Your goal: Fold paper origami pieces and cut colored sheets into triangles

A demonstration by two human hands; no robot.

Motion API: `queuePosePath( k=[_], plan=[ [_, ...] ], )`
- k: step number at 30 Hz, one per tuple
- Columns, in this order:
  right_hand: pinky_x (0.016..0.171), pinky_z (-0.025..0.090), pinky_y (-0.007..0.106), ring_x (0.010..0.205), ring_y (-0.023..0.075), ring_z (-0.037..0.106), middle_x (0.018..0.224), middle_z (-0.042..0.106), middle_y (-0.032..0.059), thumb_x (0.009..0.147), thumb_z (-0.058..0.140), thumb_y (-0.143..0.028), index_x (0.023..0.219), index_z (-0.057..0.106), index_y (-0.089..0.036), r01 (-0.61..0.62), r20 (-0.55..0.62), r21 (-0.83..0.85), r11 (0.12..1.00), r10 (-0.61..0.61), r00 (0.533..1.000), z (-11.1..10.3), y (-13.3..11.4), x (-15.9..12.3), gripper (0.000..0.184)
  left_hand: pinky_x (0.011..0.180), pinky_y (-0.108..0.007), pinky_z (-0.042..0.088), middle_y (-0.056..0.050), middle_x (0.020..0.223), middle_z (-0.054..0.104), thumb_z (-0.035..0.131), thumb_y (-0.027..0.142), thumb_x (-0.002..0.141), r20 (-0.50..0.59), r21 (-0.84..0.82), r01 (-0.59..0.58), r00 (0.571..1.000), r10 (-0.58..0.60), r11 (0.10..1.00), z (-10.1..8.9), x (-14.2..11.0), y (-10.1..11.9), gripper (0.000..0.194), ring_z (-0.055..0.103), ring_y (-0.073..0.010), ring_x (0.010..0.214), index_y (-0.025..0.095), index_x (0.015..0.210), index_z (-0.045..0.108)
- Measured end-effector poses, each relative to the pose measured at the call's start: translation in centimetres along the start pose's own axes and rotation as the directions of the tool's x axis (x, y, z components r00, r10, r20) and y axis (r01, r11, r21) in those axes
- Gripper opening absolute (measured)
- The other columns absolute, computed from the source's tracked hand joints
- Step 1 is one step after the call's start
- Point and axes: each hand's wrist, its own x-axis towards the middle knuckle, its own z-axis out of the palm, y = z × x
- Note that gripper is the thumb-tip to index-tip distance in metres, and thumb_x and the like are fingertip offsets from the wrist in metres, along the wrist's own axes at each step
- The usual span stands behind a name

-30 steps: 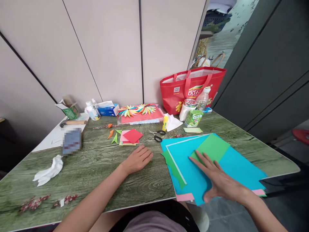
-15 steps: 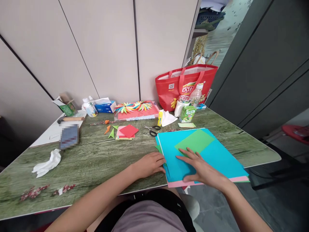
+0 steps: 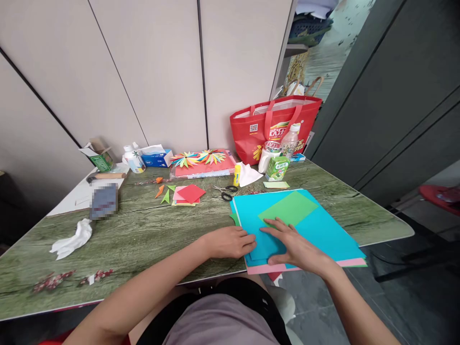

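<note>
A stack of large coloured paper (image 3: 334, 235) lies at the table's front edge, blue on top with pink and green edges showing below. A green paper square (image 3: 287, 208) rests flat on the blue. My left hand (image 3: 232, 242) is at the stack's lower left, its fingers curled together on the edge of the blue paper; the fingertips are partly hidden. With fingers spread, my right hand (image 3: 293, 242) lies on the blue paper, its fingertips by the green square's near corner. Left of the stack's far corner lie black-handled scissors (image 3: 229, 194).
Behind the stack stand a yellow glue stick (image 3: 236, 175), a green carton (image 3: 278, 168), a plastic bottle (image 3: 290, 139) and a red bag (image 3: 247, 129). Small paper squares (image 3: 190, 194) and folded green pieces (image 3: 166, 197) lie mid-table. A crumpled tissue (image 3: 74, 239) is at left.
My left hand has moved slightly right, from beside the stack's left edge onto the blue paper, and its fingers have curled in. My right hand stays spread on the paper.
</note>
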Motion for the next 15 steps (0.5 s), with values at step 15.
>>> queuePosePath(
  k=[15],
  plan=[
    [0.097, 0.024, 0.058, 0.13, 0.0403, 0.011, 0.144, 0.018, 0.0134, 0.056, 0.072, -0.033, 0.13, 0.041, -0.024, -0.019, 0.082, -0.013, 1.0, 0.02, 0.996, -0.9, -1.1, 0.2, 0.081, 0.07, -0.025, 0.042, -0.005, 0.083, 0.063, 0.039, 0.032, 0.088, 0.089, -0.415, 0.378, 0.922, -0.376, 0.828, 0.1, -0.2, -0.4, 0.025, 0.057, -0.0162, 0.08, 0.018, 0.096, 0.058]
  ],
)
